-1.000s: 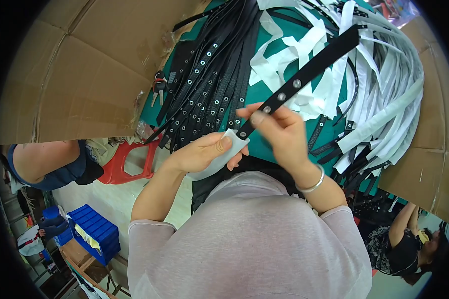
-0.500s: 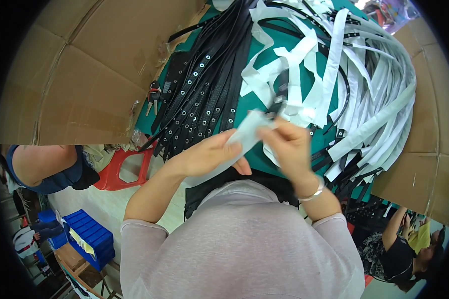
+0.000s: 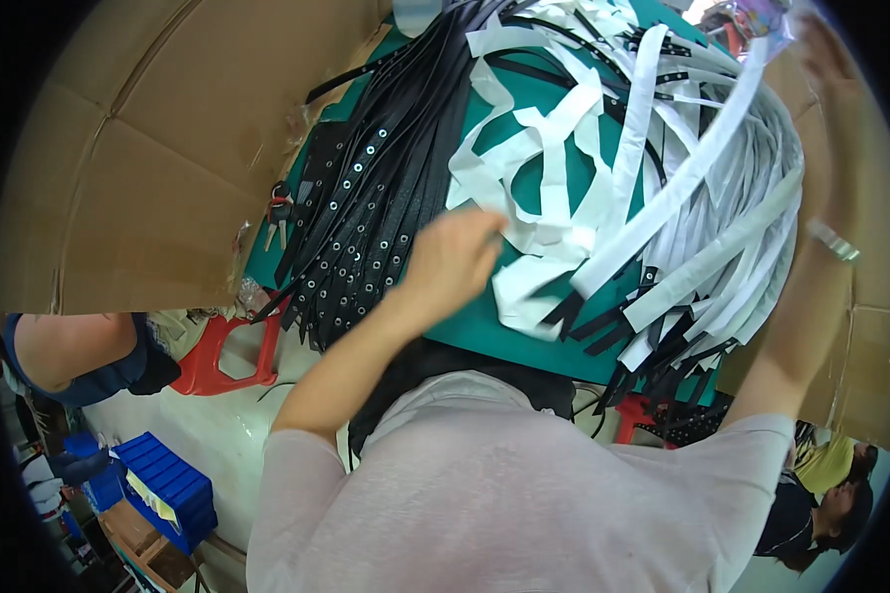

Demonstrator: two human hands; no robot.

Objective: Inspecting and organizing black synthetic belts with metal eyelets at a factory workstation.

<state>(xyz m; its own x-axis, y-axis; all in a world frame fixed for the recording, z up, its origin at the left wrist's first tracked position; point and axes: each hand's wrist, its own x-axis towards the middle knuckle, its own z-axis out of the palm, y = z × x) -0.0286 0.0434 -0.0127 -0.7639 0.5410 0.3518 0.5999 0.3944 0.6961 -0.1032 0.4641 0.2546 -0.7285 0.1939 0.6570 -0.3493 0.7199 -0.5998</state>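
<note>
My left hand (image 3: 455,262) hovers over the green table top (image 3: 485,316), its fingers curled. Its fingertips are blurred, and whatever may be in them cannot be made out. My right arm reaches far out to the right, beyond the strap pile. Motion smears my right hand (image 3: 823,49) near the picture's dark rim. A long strap in white wrapping (image 3: 677,183) lies slantwise across the pile of white-wrapped straps (image 3: 732,227), a black end showing toward me. Crumpled white paper strips (image 3: 554,168) lie between my hands. Left of them is a bundle of black eyeleted straps (image 3: 376,188).
Keys (image 3: 279,215) lie at the table's left edge. Cardboard walls (image 3: 168,158) stand on the left and right. Below are a red stool (image 3: 232,361) and a blue crate (image 3: 168,484). Other people sit at the left and lower right. A clear container (image 3: 417,15) is at the back.
My hands were together on a white strip; now they are wide apart. The right hand has swung far right and away, and a white-wrapped strap now lies across the pile.
</note>
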